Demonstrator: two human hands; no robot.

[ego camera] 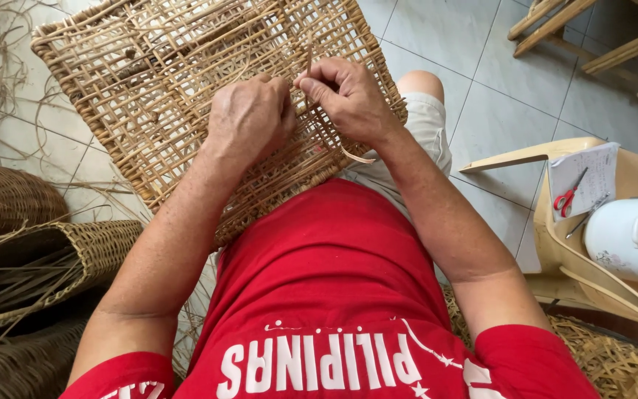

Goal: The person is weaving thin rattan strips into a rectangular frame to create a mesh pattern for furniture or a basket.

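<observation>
Head view. An open-weave cane panel (186, 81) rests tilted on the person's lap, propped there so that both hands can reach its weave. The left hand (249, 118) is curled, knuckles up, pressing on the panel to steady it; what its fingers clasp cannot be told. The right hand (348, 96) pinches a thin cane strip (309, 58) that rises from the weave. Finished baskets (31, 251) lie at left; red scissors (568, 196) rest on a plastic chair (555, 244) at right, within reach.
</observation>
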